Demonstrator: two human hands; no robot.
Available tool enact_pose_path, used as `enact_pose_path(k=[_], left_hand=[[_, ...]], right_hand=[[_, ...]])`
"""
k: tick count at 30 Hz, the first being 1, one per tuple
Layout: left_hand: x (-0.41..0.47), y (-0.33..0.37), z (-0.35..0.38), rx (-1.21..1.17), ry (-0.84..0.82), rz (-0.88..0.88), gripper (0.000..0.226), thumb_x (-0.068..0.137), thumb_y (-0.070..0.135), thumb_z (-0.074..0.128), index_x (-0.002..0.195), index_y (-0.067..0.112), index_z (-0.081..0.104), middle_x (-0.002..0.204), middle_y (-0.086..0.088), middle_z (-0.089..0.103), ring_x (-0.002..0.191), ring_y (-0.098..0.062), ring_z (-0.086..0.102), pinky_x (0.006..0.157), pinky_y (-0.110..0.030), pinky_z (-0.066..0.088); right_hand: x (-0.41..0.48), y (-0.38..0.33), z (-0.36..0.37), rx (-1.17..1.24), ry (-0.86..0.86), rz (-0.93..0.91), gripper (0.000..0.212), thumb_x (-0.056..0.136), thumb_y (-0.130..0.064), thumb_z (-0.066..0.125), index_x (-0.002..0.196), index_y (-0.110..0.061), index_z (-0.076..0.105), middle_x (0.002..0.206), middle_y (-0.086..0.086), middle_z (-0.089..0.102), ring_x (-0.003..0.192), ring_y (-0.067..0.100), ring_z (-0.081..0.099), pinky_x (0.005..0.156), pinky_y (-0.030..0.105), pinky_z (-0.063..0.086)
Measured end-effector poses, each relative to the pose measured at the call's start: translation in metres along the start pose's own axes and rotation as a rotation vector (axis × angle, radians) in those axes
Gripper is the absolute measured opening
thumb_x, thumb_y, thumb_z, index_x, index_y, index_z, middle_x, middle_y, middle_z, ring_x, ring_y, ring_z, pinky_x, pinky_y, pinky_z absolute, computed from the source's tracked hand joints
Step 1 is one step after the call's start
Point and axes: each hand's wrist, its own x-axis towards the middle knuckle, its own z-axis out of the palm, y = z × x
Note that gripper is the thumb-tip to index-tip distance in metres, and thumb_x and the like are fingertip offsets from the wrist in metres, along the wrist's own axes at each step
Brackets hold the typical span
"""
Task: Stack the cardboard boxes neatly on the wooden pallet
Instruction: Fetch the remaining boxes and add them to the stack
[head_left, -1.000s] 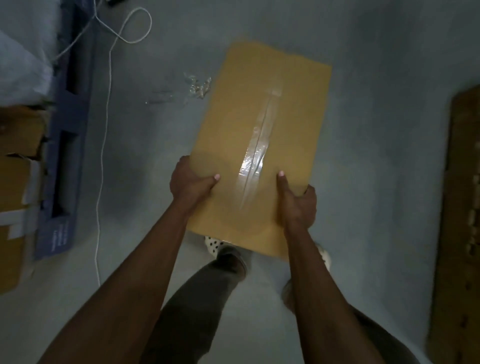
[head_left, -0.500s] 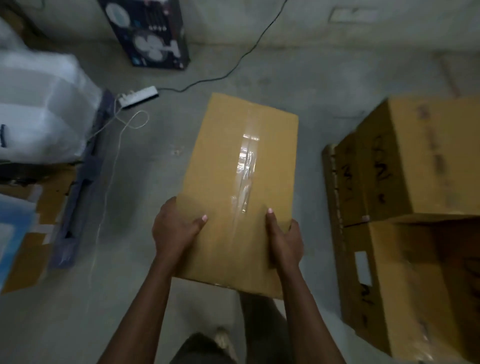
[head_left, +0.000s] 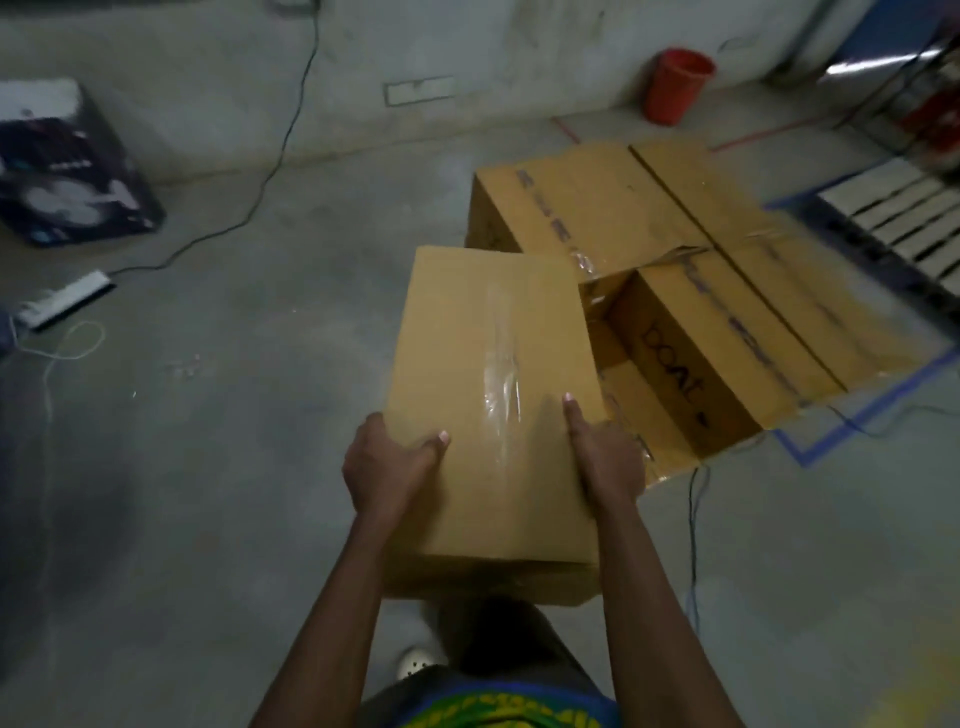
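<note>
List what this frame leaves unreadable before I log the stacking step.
Head view:
- Wooden pallet: not seen; the stacked boxes cover whatever they stand on.
- Fingers of left hand and right hand: hidden behind the carried box; only thumbs show.
- Lettering on the stacked boxes' side: too blurred to read.
- Dark printed box: cut by the left edge, print blurred.

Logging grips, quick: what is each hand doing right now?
Left hand: grips the box at its left edge, thumb on top.
Right hand: grips the same box at its right edge.
</note>
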Motion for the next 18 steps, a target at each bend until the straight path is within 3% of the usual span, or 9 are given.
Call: enact_pose_path(k=[4,11,18], left_hand=[[-0.052,0.027,0.044,-0.021,-0.040,0.068,0.085,0.076,0.067,0.075,0.138,0.015,0.052,0.136,-0.007,0.060,0.122,-0.031,0.059,0.099,-0.046,0.053],[-0.100,0.074,0.146,-0.025,-0.051,0.096,0.083,0.077,0.065,0.075,0.139,0.016,0.050,0.136,-0.006,0.059,0.122,-0.031,0.058,0.099,-0.048,0.053],[-0.095,0.116,0.301,0.007,-0.054,-0.033,0.079,0.080,0.050,0.079,0.143,0.012,0.048,0.139,-0.010,0.057,0.126,-0.036,0.054,0.102,-0.049,0.049]], right_hand=[[0.015,0.045,-0.055,0.035,0.081,0.037,0.093,0.084,-0.085,0.047,0.143,-0.012,0.049,0.141,0.014,0.056,0.128,0.038,0.053,0.099,0.050,0.044],[0.093,0.111,-0.119,0.018,0.095,0.078,0.095,0.083,-0.087,0.042,0.143,-0.014,0.050,0.140,0.013,0.057,0.127,0.036,0.054,0.101,0.050,0.044],[0.246,0.169,-0.140,-0.014,-0.021,0.036,0.097,0.082,-0.088,0.043,0.144,-0.013,0.048,0.142,0.013,0.056,0.128,0.036,0.053,0.104,0.053,0.042]])
